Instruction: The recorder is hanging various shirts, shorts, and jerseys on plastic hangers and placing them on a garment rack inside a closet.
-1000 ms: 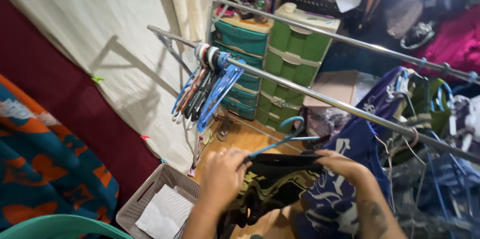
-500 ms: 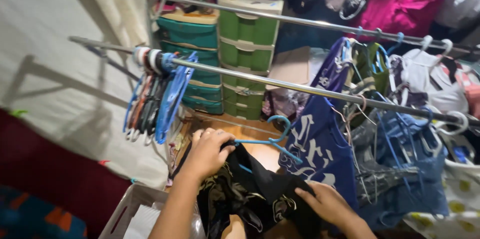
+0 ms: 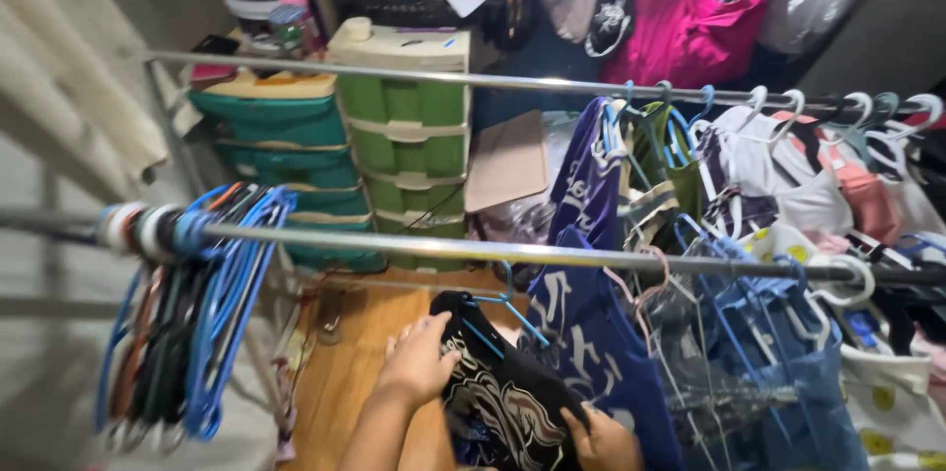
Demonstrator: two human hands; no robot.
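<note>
A black printed shirt (image 3: 503, 397) hangs on a blue hanger (image 3: 505, 311) whose hook sits at the near metal rail (image 3: 414, 247). My left hand (image 3: 419, 363) grips the shirt's left shoulder just under the rail. At the bottom of the view my right hand (image 3: 601, 439) holds the shirt's lower right side. A dark blue printed garment (image 3: 591, 353) hangs right beside it.
A bunch of empty hangers (image 3: 192, 313) hangs at the rail's left end. Several clothes (image 3: 788, 333) crowd the right side of both rails. Green and teal plastic drawer units (image 3: 409, 151) stand behind, on a wooden floor (image 3: 345, 372).
The shirt on its blue hanger has come up from waist level to the near rail. The view has turned right and upward, away from the basket.
</note>
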